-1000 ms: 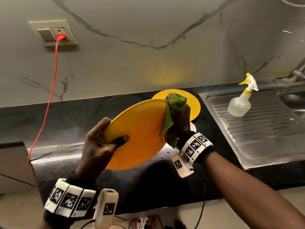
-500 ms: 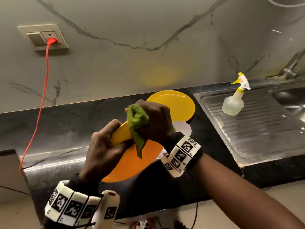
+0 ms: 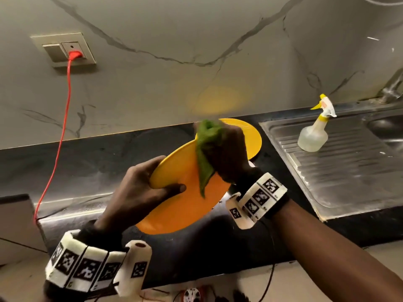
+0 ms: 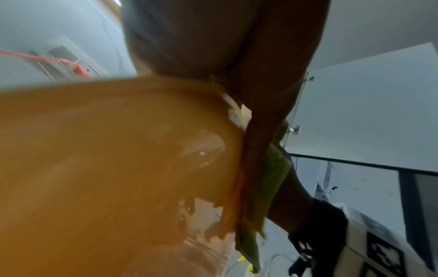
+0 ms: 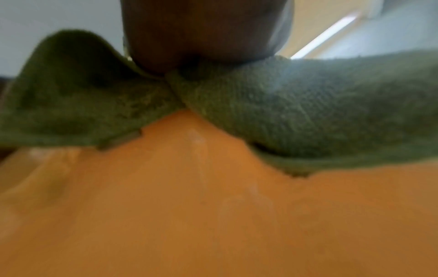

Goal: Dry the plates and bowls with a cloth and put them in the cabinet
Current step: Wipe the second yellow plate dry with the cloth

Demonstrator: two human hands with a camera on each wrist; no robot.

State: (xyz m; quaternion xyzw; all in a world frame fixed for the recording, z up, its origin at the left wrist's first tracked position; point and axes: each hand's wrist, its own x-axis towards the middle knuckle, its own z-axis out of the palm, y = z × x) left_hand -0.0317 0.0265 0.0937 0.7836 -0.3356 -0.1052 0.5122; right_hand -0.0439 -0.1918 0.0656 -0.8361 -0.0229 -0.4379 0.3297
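Observation:
An orange-yellow plate (image 3: 183, 205) is held tilted above the dark counter (image 3: 87, 162). My left hand (image 3: 150, 188) grips its left rim, thumb on the upper face. My right hand (image 3: 226, 155) clutches a bunched green cloth (image 3: 207, 153) and presses it on the plate's upper right edge. In the left wrist view the plate (image 4: 106, 159) shows wet patches, with the cloth (image 4: 267, 189) at its edge. The right wrist view shows the cloth (image 5: 296, 112) lying on the plate (image 5: 213, 215). A second yellow plate (image 3: 253, 138) lies flat on the counter behind my right hand.
A steel sink drainboard (image 3: 340, 171) lies to the right with a clear spray bottle (image 3: 314, 131) standing on it. A red cable (image 3: 63, 127) runs from the wall socket (image 3: 67, 50) down to the counter's left end. A white cabinet door (image 4: 369, 116) appears in the left wrist view.
My right hand with the cloth swept left across the plate, then back to its upper right edge. The plate tilted slightly in my left hand, which kept its grip.

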